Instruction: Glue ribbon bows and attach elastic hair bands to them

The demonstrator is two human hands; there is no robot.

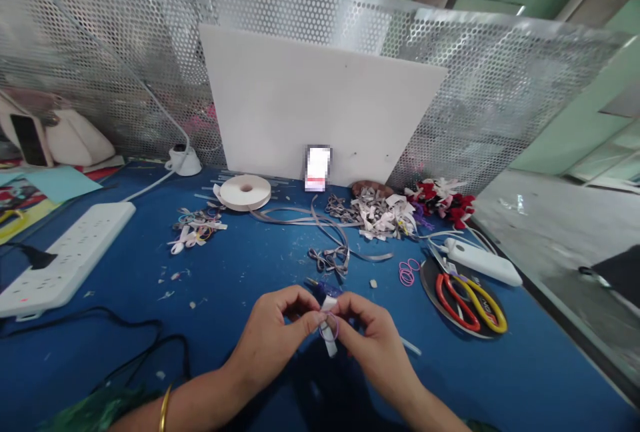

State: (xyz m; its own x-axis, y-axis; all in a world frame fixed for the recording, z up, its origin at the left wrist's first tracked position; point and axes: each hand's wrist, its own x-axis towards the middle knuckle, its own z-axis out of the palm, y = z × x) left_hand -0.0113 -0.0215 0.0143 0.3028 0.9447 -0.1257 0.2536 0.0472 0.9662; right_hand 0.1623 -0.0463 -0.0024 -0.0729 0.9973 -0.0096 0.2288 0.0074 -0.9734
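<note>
A short white ribbon strip [330,345] and a thin pink-purple elastic ring [336,329] are held between my two hands, low in the middle of the head view. My left hand [280,325] pinches them from the left with thumb and index finger. From the right, my right hand [373,335] closes its thumb and fingers on the same strip and ring. The fingertips of both hands nearly meet and hide part of the ribbon. Just behind them lies a blue glue gun [325,289], largely covered by my hands.
A ribbon roll [245,192] and small bows [385,213] lie at the back of the blue table [280,252]. Red-handled [457,305] and yellow-handled scissors [483,305] rest on a black disc at right, near pink elastics [407,273]. A power strip [65,259] sits left.
</note>
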